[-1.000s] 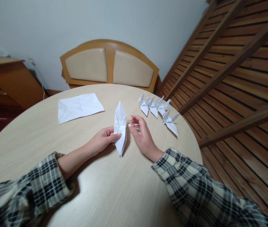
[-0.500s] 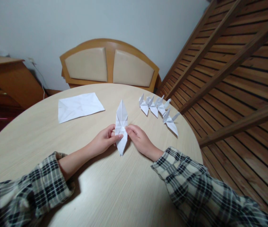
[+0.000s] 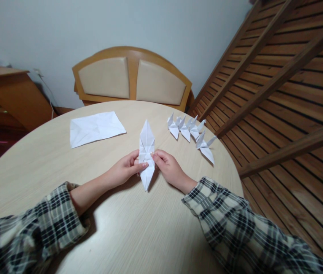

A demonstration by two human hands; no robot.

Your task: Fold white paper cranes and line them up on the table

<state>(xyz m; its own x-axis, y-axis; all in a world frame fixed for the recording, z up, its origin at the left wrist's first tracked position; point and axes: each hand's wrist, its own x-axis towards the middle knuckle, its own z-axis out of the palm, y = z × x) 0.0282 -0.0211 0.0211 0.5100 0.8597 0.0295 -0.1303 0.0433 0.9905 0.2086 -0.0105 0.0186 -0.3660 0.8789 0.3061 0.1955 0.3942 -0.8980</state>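
A long, diamond-shaped piece of folded white paper (image 3: 146,140) lies on the round pale wooden table (image 3: 121,228), pointing away from me. My left hand (image 3: 124,170) pinches its left side at the middle. My right hand (image 3: 168,167) pinches its right side at the same height. Both hands have fingers closed on the paper, and both arms wear plaid sleeves.
A flat creased white sheet (image 3: 94,128) lies at the back left of the table. Several finished white paper cranes (image 3: 191,133) stand in a row at the back right. A wooden chair (image 3: 131,78) faces me across the table. Slatted wooden floor lies to the right.
My right hand, a second ago lifted off and open beside the paper, has come left and closed on the fold's right edge. My left hand has kept its hold.
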